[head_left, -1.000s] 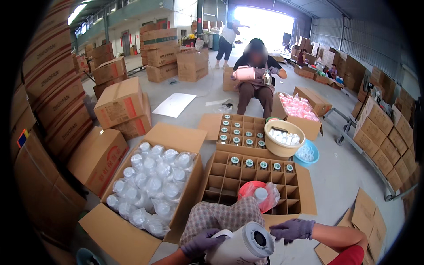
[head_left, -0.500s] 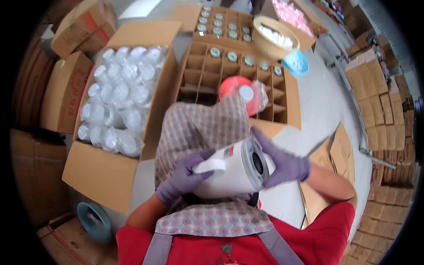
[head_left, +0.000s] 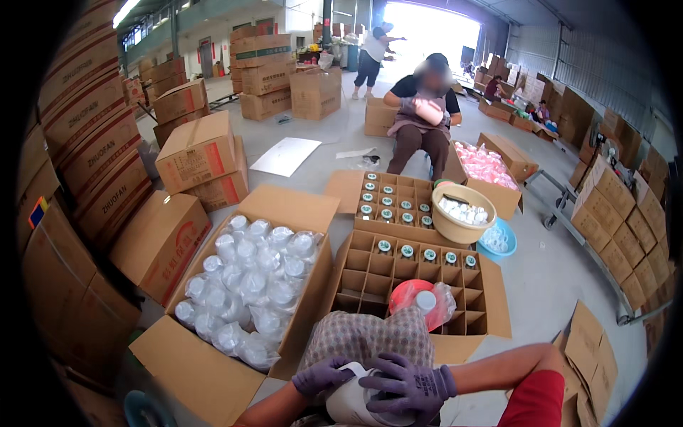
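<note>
A white jug with a handle (head_left: 346, 402) lies tilted in my lap, its lower part cut off by the bottom edge. My left hand (head_left: 321, 376) is closed round its handle side. Over its end, where a clear rim with a dark opening showed before, my right hand (head_left: 404, 388) is curled with bent fingers and now hides that end. Both hands wear purple-grey gloves. Beyond my patterned apron (head_left: 370, 338), a red bowl (head_left: 404, 293) holding a white round lid (head_left: 425, 302) and clear plastic sits on a divided carton (head_left: 363, 274).
At left stands an open carton (head_left: 324, 274) of plastic-wrapped white items. Ahead are another divided carton with capped bottles (head_left: 388, 202), a beige basin (head_left: 466, 228) and a blue basin (head_left: 506, 240). A seated co-worker (head_left: 420, 121) holds something pink. Flattened cardboard (head_left: 585, 356) lies at right.
The view has tilted up, bringing the hall and co-workers into sight. My right hand has moved from the jug's side onto its end; my left hand still grips it.
</note>
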Demonstrator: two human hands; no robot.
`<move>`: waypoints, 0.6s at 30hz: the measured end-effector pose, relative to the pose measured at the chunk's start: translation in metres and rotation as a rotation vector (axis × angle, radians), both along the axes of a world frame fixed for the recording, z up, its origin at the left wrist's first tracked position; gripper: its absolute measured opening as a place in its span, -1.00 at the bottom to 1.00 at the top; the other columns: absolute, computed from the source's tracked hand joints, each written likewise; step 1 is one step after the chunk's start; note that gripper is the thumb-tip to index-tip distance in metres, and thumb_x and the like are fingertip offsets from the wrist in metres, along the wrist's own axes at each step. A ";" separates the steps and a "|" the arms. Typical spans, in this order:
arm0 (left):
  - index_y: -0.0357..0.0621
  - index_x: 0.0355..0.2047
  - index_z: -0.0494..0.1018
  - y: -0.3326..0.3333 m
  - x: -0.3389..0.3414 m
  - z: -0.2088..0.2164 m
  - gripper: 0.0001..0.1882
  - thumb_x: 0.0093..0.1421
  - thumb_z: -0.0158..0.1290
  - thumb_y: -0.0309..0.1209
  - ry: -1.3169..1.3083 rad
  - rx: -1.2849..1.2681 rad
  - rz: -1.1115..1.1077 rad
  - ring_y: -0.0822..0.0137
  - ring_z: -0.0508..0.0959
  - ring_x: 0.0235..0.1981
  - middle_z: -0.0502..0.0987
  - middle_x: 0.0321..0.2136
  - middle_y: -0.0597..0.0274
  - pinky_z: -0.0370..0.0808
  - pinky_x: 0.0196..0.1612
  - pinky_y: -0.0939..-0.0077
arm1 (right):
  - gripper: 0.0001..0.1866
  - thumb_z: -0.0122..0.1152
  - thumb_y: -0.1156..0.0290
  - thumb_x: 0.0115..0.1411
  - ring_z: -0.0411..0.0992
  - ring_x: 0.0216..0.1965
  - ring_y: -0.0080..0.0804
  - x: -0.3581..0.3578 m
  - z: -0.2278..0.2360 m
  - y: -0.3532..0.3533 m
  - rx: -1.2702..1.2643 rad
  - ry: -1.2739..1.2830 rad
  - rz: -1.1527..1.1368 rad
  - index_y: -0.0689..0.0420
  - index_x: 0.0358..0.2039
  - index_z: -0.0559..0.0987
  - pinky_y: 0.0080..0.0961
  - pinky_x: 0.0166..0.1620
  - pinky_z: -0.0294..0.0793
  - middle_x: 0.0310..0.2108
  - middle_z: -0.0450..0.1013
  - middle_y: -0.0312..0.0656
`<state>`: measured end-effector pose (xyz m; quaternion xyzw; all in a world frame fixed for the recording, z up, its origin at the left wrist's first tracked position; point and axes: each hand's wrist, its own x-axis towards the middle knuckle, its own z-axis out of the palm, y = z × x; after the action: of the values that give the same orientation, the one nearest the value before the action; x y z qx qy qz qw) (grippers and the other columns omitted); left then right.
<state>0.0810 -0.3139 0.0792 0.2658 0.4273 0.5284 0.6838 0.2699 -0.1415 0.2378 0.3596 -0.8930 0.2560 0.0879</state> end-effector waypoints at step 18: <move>-0.31 0.08 0.43 -0.013 0.034 0.045 -0.54 0.21 0.13 -0.33 0.233 0.108 0.299 0.40 0.52 -0.03 0.54 -0.04 0.17 0.41 0.08 0.50 | -0.04 0.35 -0.19 -0.01 0.34 0.12 0.04 0.021 -0.023 0.048 -0.143 -0.497 -0.545 0.17 0.23 0.24 -0.13 0.11 0.40 0.24 0.12 0.21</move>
<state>0.1152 -0.3267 0.1243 0.2950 0.5094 0.6118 0.5284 0.2907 -0.0933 0.2144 0.0285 -0.9299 0.3644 -0.0417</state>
